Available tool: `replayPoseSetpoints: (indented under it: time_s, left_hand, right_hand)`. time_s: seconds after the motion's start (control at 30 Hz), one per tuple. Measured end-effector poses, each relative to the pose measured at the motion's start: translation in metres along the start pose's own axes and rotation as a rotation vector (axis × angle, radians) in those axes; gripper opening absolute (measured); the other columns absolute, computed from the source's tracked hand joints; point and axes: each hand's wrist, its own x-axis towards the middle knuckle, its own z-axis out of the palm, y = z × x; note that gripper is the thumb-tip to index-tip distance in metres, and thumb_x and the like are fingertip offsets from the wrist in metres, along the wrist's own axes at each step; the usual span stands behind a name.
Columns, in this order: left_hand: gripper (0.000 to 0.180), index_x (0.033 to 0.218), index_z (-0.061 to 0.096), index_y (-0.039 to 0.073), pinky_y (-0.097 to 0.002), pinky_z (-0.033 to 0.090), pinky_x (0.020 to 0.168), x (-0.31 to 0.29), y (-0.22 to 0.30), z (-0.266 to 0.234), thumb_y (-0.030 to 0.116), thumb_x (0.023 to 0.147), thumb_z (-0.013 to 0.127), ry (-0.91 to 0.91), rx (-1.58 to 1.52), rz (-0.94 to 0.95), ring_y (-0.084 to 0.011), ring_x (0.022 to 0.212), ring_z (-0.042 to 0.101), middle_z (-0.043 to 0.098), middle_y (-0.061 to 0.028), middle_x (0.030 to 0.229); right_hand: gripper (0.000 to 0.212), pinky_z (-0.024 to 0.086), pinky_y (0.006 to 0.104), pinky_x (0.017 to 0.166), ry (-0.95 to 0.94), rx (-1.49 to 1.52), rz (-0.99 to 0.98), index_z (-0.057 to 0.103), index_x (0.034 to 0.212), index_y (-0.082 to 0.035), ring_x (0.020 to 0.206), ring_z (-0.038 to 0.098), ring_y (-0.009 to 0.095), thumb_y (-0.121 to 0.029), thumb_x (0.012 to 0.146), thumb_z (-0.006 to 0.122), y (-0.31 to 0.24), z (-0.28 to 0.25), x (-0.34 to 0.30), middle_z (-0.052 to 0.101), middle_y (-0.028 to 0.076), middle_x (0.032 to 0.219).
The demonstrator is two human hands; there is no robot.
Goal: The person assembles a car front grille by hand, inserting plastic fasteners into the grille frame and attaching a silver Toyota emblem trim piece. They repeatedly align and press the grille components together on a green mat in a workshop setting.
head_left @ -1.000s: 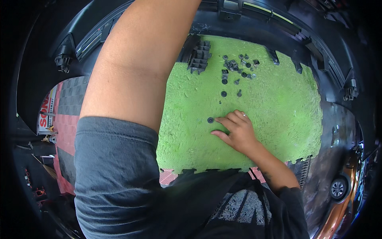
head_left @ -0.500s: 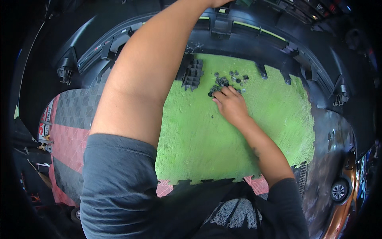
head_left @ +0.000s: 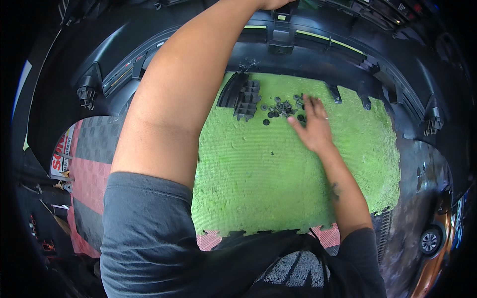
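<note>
My right hand [head_left: 315, 126] lies over a green foam mat [head_left: 243, 184], fingers stretched out and thumb apart. Its fingertips reach the right side of a loose pile of small black plastic clips [head_left: 283, 108], some of them hidden behind the fingers. One round clip [head_left: 266, 122] sits slightly apart, at the pile's near side. Nothing shows in the hand's grasp. My left arm stretches far forward, and my left hand [head_left: 276, 4] is cut off by the top edge beside the large curved black bumper [head_left: 248, 51]; its fingers are mostly out of sight.
Left of the clips lies a black ribbed plastic bracket [head_left: 247, 102] on the mat. The bumper curves around the far side and both flanks, with round sockets [head_left: 87, 94] on its inside. Red and grey floor tiles [head_left: 92, 179] show at left, an orange car [head_left: 431, 248] at right.
My right hand has moved right off the middle of the clips, and its fingers have opened out. More of the clip pile shows. My left arm has hardly shifted.
</note>
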Motion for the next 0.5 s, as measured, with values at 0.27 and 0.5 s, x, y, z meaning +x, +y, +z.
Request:
replayPoseSetpoints:
  time_s: [0.27,0.5]
  left_hand:
    - [0.088,0.148,0.043,-0.007,-0.0521,0.028,0.122,0.002,0.003,0.005,0.061,0.095,0.059,0.022,-0.006,0.017,-0.0420,0.148,0.037,0.043,-0.0283,0.156]
    - [0.088,0.148,0.044,-0.007,-0.0520,0.029,0.121,0.001,0.005,-0.001,0.062,0.094,0.059,-0.029,0.032,0.012,-0.0427,0.148,0.037,0.042,-0.0293,0.156]
  right_hand:
    - [0.073,0.029,0.0538,0.123,0.141,0.222,-0.010,0.046,0.154,-0.009,0.156,0.020,0.041,-0.049,0.096,0.067,-0.001,0.004,-0.001,0.035,0.023,0.162]
    - [0.058,0.032,0.0536,0.120,0.278,0.269,-0.081,0.058,0.143,-0.007,0.153,0.027,0.042,-0.040,0.097,0.069,0.000,0.008,-0.007,0.041,0.024,0.157]
